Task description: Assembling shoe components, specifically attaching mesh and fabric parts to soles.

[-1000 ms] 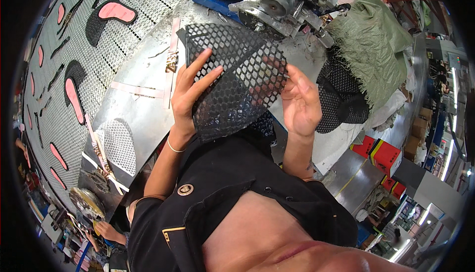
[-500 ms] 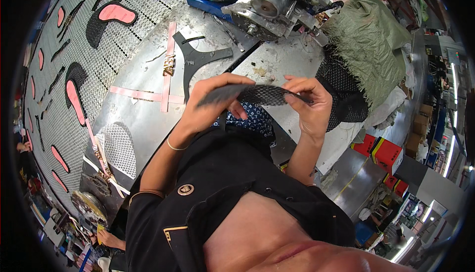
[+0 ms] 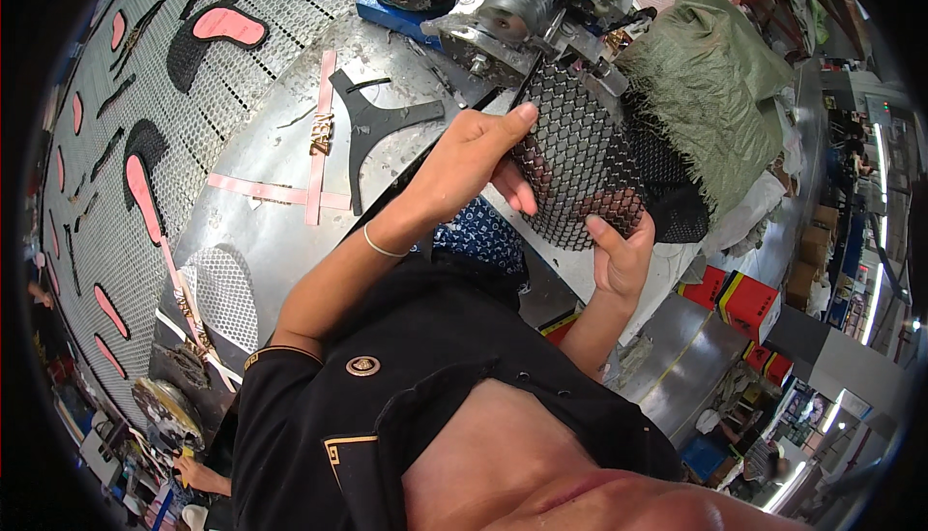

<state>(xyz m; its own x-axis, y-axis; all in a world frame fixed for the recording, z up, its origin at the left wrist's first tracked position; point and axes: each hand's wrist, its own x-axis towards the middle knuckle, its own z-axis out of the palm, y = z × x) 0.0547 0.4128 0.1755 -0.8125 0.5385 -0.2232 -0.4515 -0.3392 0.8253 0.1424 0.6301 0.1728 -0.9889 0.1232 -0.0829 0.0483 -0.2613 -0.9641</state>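
I hold a black mesh piece with hexagonal holes (image 3: 580,159) upright above the metal worktable (image 3: 261,159). My left hand (image 3: 474,159) grips its left edge, fingers spread along the top. My right hand (image 3: 619,256) grips its lower right corner, thumb on the front face. The top of the mesh reaches the silver machine (image 3: 522,9) at the back of the table. A black Y-shaped cut piece (image 3: 372,125) lies flat on the table to the left of my left hand.
Pink tape strips (image 3: 314,149) cross on the table. A perforated conveyor (image 3: 106,144) with black and pink cut shapes runs along the left. A green cloth (image 3: 710,86) and more black mesh (image 3: 677,198) lie at the right. Red boxes (image 3: 749,299) sit below.
The mesh piece was held flat and edge-on near my chest; both hands have since raised it upright and moved it right, toward the silver machine.
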